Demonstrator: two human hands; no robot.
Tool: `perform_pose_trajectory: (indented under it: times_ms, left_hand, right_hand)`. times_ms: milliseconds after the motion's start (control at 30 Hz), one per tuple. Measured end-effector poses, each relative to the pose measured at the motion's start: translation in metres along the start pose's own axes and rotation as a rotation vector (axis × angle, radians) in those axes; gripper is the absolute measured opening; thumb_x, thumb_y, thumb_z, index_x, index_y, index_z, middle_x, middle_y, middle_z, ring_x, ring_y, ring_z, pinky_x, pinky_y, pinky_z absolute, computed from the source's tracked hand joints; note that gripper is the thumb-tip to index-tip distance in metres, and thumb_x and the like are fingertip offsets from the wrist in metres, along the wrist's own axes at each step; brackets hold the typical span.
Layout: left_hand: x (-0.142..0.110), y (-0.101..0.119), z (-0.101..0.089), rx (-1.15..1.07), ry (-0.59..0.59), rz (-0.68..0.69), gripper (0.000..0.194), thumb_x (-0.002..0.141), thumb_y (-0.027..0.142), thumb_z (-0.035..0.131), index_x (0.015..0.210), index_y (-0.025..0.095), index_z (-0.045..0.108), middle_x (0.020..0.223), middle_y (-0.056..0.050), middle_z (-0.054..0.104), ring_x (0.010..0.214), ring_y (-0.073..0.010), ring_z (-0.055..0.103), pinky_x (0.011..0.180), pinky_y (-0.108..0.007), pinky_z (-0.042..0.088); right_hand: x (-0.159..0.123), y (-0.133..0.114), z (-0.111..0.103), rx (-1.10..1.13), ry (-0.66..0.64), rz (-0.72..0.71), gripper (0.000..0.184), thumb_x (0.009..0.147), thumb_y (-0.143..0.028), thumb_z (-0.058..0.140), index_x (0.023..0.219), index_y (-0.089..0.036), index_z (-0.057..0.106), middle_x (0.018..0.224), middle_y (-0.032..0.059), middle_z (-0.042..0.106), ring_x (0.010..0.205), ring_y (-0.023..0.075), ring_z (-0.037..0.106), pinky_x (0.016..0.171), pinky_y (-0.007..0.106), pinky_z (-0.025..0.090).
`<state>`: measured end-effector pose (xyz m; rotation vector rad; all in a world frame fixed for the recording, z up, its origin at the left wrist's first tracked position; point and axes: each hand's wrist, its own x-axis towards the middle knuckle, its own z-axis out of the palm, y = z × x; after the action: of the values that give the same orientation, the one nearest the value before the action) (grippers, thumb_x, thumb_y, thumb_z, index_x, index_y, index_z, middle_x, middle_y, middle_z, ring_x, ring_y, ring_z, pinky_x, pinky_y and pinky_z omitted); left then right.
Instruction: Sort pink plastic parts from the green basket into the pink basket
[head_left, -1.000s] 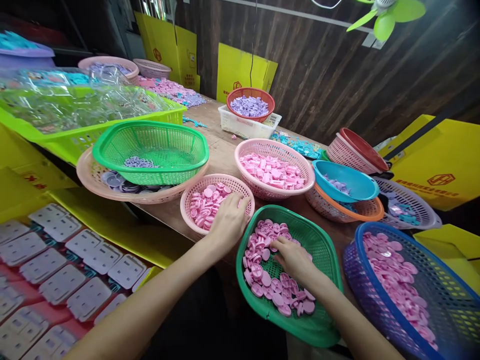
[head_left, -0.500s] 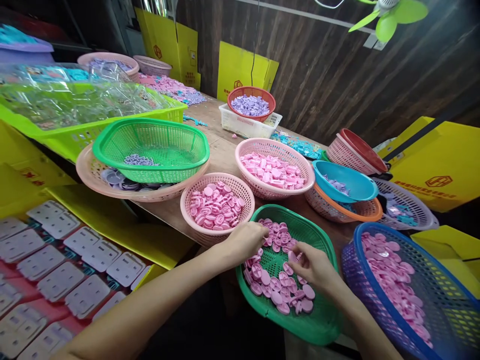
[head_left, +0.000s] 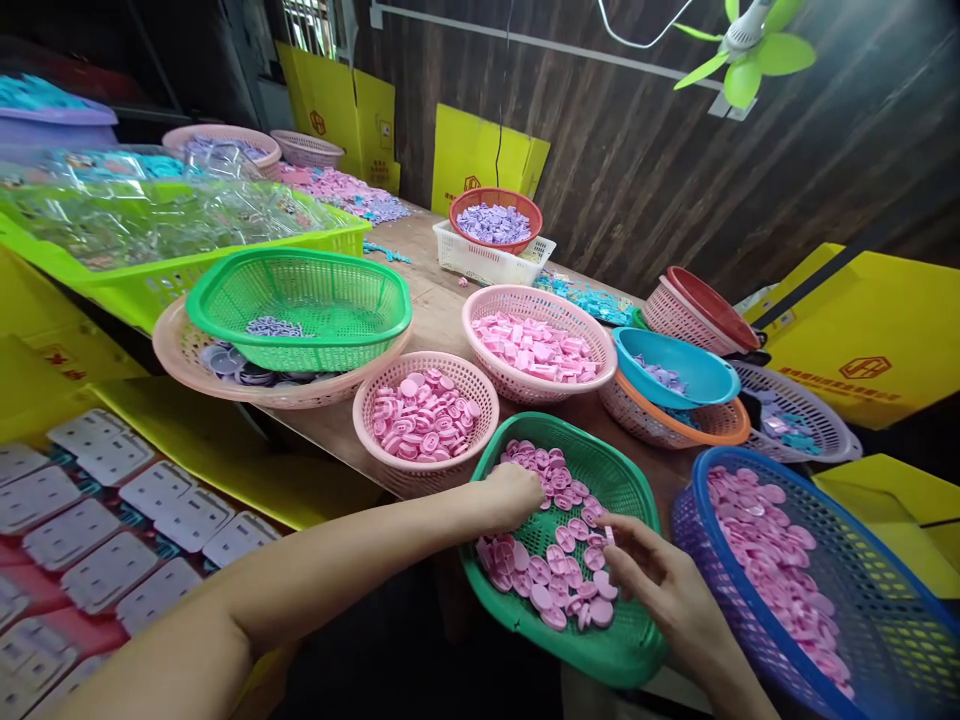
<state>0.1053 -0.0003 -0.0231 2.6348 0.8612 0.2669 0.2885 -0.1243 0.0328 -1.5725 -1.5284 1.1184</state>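
Observation:
Pink round plastic pieces (head_left: 551, 595) lie scattered in a dark green basket (head_left: 487, 605). Over its left side is my left hand (head_left: 517, 497), fingers curled closed; whatever they may hold is hidden. At the basket's right side, my right hand (head_left: 664, 585) pinches a small pink round piece (head_left: 609, 537) on edge between thumb and fingers. Just left of the green basket stands a pink basket (head_left: 365, 440) heaped with similar pink pieces (head_left: 426, 418).
To the right, a blue basket (head_left: 697, 510) holds more pink pieces. Behind stands a pink basket (head_left: 474, 335) of pink blocks. A light green basket (head_left: 300, 350) rests on a wider bowl at left. Trays of pale plates (head_left: 94, 570) lie lower left; a green fan (head_left: 746, 55) hangs above.
My left hand has curled lower into the green basket. The right hand has shifted slightly right and down, with a pink piece now visible edge-on in its fingers. The view has shifted slightly.

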Motion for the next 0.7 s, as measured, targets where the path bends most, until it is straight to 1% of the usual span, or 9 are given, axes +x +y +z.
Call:
perform_pose_trajectory:
  times_ms: [100, 200, 267, 333, 367, 433, 533, 600, 700]
  left_hand:
    - [-0.003, -0.002, -0.006, 0.009, -0.013, -0.024, 0.017, 0.06, -0.001, 0.051, 0.066, 0.005, 0.066, 0.065, -0.018, 0.064, 0.066, -0.0285, 0.062, 0.059, -0.034, 0.046]
    - [-0.008, 0.004, -0.012, -0.055, 0.014, -0.062, 0.02, 0.067, 0.003, 0.047, 0.072, 0.007, 0.066, 0.068, -0.015, 0.065, 0.069, -0.0259, 0.062, 0.063, -0.032, 0.046]
    - [-0.012, 0.012, -0.016, -0.364, 0.047, -0.113, 0.021, 0.073, 0.01, 0.047, 0.084, 0.01, 0.065, 0.067, -0.009, 0.065, 0.063, -0.0202, 0.062, 0.06, -0.029, 0.047]
    - [-0.016, 0.022, -0.018, -0.866, 0.049, -0.179, 0.027, 0.075, 0.02, 0.05, 0.099, 0.013, 0.059, 0.067, -0.004, 0.062, 0.054, -0.015, 0.06, 0.054, -0.026, 0.046]
    - [-0.018, 0.027, -0.018, -1.112, 0.036, -0.21, 0.032, 0.074, 0.025, 0.054, 0.104, 0.014, 0.056, 0.068, -0.003, 0.061, 0.05, -0.0135, 0.059, 0.051, -0.025, 0.046]
    - [-0.021, 0.033, -0.015, -1.452, 0.023, -0.269, 0.04, 0.068, 0.03, 0.063, 0.103, 0.014, 0.053, 0.07, -0.001, 0.058, 0.048, -0.0124, 0.058, 0.05, -0.026, 0.047]
    - [-0.025, 0.037, -0.007, -1.698, 0.111, -0.348, 0.044, 0.06, 0.031, 0.071, 0.097, 0.012, 0.057, 0.075, -0.003, 0.058, 0.053, -0.012, 0.06, 0.058, -0.029, 0.049]
    - [-0.027, 0.037, -0.004, -1.767, 0.163, -0.371, 0.043, 0.058, 0.029, 0.073, 0.094, 0.009, 0.06, 0.079, -0.006, 0.06, 0.06, -0.0119, 0.06, 0.066, -0.029, 0.049]
    - [-0.031, 0.036, -0.003, -1.785, 0.17, -0.381, 0.04, 0.059, 0.027, 0.072, 0.093, 0.006, 0.064, 0.083, -0.01, 0.064, 0.066, -0.0119, 0.059, 0.074, -0.029, 0.047]
  right_hand:
    - [0.001, 0.009, 0.002, -0.009, 0.044, -0.028, 0.029, 0.081, -0.036, 0.054, 0.106, -0.022, 0.056, 0.086, 0.0021, 0.057, 0.076, 0.0164, 0.054, 0.063, 0.024, 0.045]
    - [0.004, 0.012, 0.01, -0.011, 0.055, -0.027, 0.028, 0.081, -0.036, 0.053, 0.105, -0.021, 0.056, 0.084, 0.0018, 0.056, 0.071, 0.0151, 0.054, 0.061, 0.024, 0.045]
    - [0.005, 0.01, 0.019, 0.036, 0.063, 0.0, 0.029, 0.082, -0.037, 0.052, 0.107, -0.021, 0.054, 0.084, 0.0018, 0.057, 0.068, 0.0146, 0.054, 0.059, 0.025, 0.045]
    - [0.006, 0.007, 0.029, 0.086, 0.067, 0.004, 0.03, 0.082, -0.037, 0.052, 0.107, -0.021, 0.053, 0.085, 0.0024, 0.057, 0.069, 0.0154, 0.054, 0.06, 0.025, 0.046]
    - [0.007, 0.005, 0.034, 0.1, 0.071, -0.003, 0.03, 0.082, -0.037, 0.052, 0.106, -0.021, 0.053, 0.085, 0.0029, 0.057, 0.071, 0.0162, 0.055, 0.06, 0.025, 0.047]
    - [0.008, 0.001, 0.042, 0.102, 0.095, -0.028, 0.029, 0.082, -0.037, 0.052, 0.105, -0.02, 0.053, 0.088, 0.0039, 0.058, 0.074, 0.0175, 0.057, 0.062, 0.026, 0.048]
    - [0.009, -0.005, 0.049, 0.071, 0.151, -0.072, 0.029, 0.082, -0.036, 0.053, 0.107, -0.021, 0.053, 0.095, 0.0058, 0.059, 0.079, 0.0191, 0.058, 0.065, 0.027, 0.049]
    - [0.009, -0.009, 0.051, 0.023, 0.176, -0.119, 0.028, 0.082, -0.035, 0.053, 0.107, -0.021, 0.053, 0.101, 0.0068, 0.059, 0.084, 0.0199, 0.058, 0.068, 0.028, 0.049]
    - [0.009, -0.011, 0.053, -0.109, 0.228, -0.204, 0.026, 0.082, -0.032, 0.053, 0.106, -0.022, 0.055, 0.102, 0.0071, 0.059, 0.087, 0.0206, 0.058, 0.069, 0.029, 0.049]
